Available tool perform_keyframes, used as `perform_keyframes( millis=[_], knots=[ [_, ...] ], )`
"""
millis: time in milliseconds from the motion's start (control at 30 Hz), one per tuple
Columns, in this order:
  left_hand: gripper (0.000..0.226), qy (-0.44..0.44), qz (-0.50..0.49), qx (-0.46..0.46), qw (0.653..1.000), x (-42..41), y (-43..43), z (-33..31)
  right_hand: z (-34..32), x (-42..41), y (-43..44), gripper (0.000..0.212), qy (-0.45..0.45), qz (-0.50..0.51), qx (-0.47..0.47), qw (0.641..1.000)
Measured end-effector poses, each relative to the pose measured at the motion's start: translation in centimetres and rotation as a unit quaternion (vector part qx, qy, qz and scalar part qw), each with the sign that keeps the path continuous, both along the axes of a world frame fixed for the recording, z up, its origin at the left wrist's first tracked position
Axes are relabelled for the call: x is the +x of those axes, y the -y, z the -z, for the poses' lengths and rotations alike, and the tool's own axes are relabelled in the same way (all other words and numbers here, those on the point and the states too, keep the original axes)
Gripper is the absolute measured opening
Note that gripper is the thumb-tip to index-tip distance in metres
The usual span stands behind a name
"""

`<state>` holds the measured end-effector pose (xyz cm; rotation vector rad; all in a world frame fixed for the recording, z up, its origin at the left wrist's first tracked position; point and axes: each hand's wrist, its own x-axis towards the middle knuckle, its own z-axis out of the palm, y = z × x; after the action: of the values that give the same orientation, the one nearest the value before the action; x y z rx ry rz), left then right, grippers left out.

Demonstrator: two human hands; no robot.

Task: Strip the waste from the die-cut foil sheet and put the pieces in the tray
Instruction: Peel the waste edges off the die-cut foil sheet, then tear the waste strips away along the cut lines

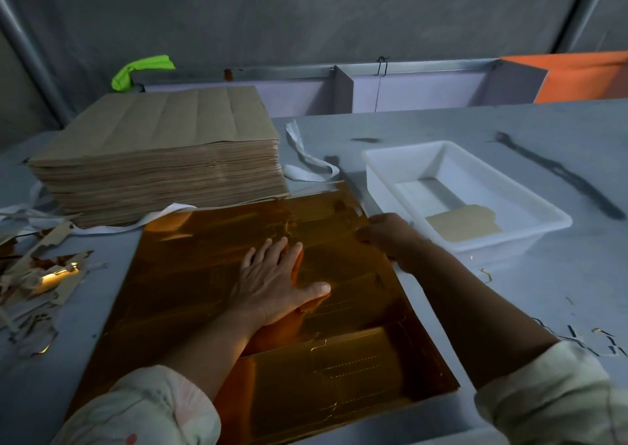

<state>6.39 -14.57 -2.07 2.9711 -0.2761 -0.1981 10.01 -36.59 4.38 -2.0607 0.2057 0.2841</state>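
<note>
We are pressing our left hand (275, 281), fingers spread flat, on the gold foil sheet (190, 274) at frame centre. Our right hand (387, 237) is pinching its right edge, beside the white tray (380, 182) holding one piece (462, 223) at centre right.

Stack (153, 145) behind foil sheet (190, 274), tray (384, 189) right.
</note>
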Motion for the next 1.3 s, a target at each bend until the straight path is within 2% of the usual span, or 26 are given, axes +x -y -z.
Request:
perform_keyframes(
  millis=[67,200,267,333,400,500,567,667,733,767,900,1067,1300],
  knots=[
    [0.100,-0.022,-0.023,-0.039,0.999,0.2,0.2,-0.8,-0.8,0.1,-0.2,0.015,0.002,-0.016,-0.017,1.000],
    [0.070,-0.013,-0.092,-0.212,0.973,1.4,1.3,-2.7,-1.7,0.1,-0.3,0.016,0.018,-0.025,0.000,1.000],
    [0.069,-0.011,-0.079,-0.271,0.959,2.0,2.4,-3.5,-1.9,0.0,-0.4,0.014,0.023,-0.025,0.007,0.999],
    [0.072,-0.044,-0.084,-0.348,0.933,2.5,3.6,-3.9,-2.0,0.0,-0.5,0.009,0.022,-0.019,0.013,0.999],
    [0.065,-0.071,-0.103,-0.390,0.912,2.9,4.5,-3.9,-2.0,0.1,-0.5,0.008,0.023,-0.017,0.011,1.000],
    [0.037,-0.077,-0.130,-0.400,0.904,3.3,4.9,-3.3,-2.1,0.6,-0.5,0.020,0.056,-0.021,-0.006,0.998],
    [0.031,-0.073,-0.152,-0.430,0.887,3.2,4.9,-3.0,-2.2,1.4,-0.4,0.027,0.137,0.002,-0.097,0.986],
    [0.032,-0.068,-0.162,-0.459,0.871,3.1,4.9,-3.0,-2.4,3.0,0.3,0.025,0.257,0.063,-0.308,0.914],
    [0.031,-0.069,-0.164,-0.467,0.866,3.0,4.9,-3.0,-2.3,3.9,0.9,0.025,0.267,0.073,-0.398,0.875],
    [0.030,-0.068,-0.166,-0.468,0.865,3.0,4.9,-3.0,-2.2,4.3,1.2,0.028,0.251,0.066,-0.427,0.866],
    [0.024,-0.075,-0.173,-0.484,0.855,2.8,4.9,-3.0,-1.7,5.0,2.0,0.044,0.179,0.021,-0.447,0.876],
    [0.018,-0.079,-0.175,-0.498,0.846,2.5,5.0,-3.2,-2.3,4.5,2.5,0.042,0.200,-0.018,-0.519,0.831],
    [0.013,-0.080,-0.168,-0.505,0.843,2.3,4.8,-3.2,-3.4,1.6,2.2,0.044,0.196,-0.062,-0.528,0.824]
  ],
)
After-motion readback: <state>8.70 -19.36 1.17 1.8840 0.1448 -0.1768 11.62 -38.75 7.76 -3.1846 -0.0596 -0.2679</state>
